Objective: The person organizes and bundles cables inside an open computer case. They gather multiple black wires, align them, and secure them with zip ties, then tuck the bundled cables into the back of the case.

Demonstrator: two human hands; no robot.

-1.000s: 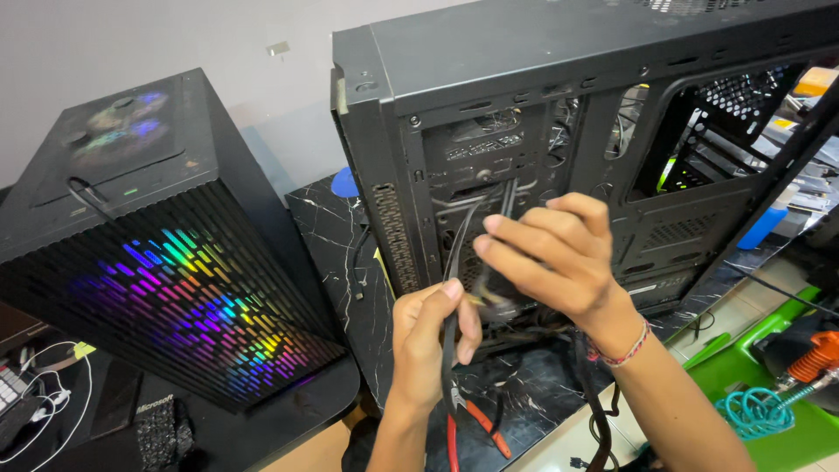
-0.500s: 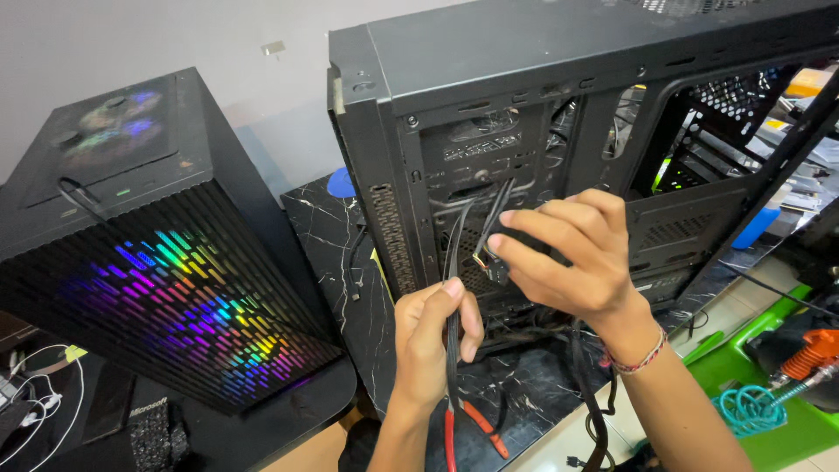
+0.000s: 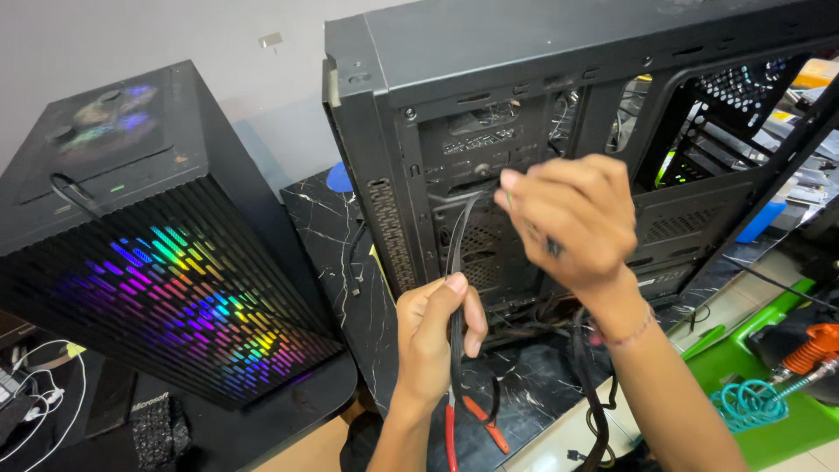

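Observation:
An open black computer case [image 3: 524,52] stands on a dark marble-pattern table [image 3: 336,236]. My left hand [image 3: 433,336] is closed around a bundle of black flat cables [image 3: 456,236] that rise into the case's front bay. Red-handled cutters [image 3: 450,433] hang below the same hand. My right hand [image 3: 572,223] is higher and to the right, in front of the drive bay, with its fingertips pinched on a cable end near the bay opening. More black cables [image 3: 585,385] loop down under my right wrist.
A second black case [image 3: 175,280] with a rainbow-lit grille lies tilted at the left. A green tray [image 3: 769,402] at the lower right holds a teal coiled hose [image 3: 743,404] and an orange-handled tool [image 3: 808,345]. White cable [image 3: 52,393] lies at the lower left.
My right hand has risen toward the drive bay and turned its back to the camera, drawing the cable up. My left hand keeps its grip, a little lower on the bundle.

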